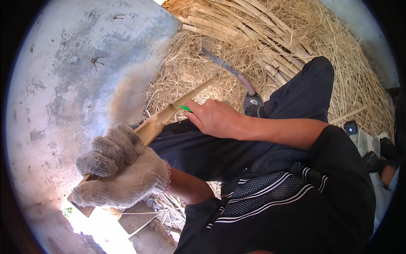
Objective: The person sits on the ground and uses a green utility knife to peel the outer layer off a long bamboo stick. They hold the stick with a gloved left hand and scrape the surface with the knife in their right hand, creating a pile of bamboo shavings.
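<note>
Left gloved hand (120, 163) at 8 o'clock, fingers wrapping bamboo strip (149, 129); right hand (215, 118) near centre, fingers pinching green tool (185, 108); strip looks split, trimming probably unfinished.

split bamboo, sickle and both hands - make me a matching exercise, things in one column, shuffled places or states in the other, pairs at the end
1. left hand
2. right hand
3. sickle
4. split bamboo

A. lying on straw
B. bare, pinching a small green object
C. slanting, clasped along its lower part
D. inside a knitted glove

Pairs: 1-D, 2-B, 3-A, 4-C
</note>
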Demonstrator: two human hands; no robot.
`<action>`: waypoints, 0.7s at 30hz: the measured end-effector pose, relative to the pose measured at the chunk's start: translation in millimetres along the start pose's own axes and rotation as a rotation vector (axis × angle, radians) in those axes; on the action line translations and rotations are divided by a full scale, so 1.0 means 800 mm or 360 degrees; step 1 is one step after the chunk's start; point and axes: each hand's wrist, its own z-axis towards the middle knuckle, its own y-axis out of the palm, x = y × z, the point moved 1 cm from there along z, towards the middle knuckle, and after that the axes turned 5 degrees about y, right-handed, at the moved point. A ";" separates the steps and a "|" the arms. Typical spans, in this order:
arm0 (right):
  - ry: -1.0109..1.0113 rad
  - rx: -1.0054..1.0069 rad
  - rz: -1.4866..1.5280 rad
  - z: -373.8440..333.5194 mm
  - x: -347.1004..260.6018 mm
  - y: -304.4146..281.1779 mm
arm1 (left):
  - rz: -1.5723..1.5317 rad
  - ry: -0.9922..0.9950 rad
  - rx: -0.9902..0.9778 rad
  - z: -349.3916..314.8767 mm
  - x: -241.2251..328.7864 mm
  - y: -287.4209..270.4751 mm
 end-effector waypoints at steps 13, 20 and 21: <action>0.0122 -0.0121 -0.0256 0.022 0.064 0.047 | 0.0355 0.0122 0.0264 0.011 0.006 -0.009; 0.0241 -0.0227 -0.0141 0.022 0.083 0.029 | 0.0285 0.0132 0.0185 0.011 0.002 -0.013; 0.0199 -0.0297 0.0045 0.017 0.030 0.018 | 0.0365 0.0154 0.0139 0.010 0.008 -0.026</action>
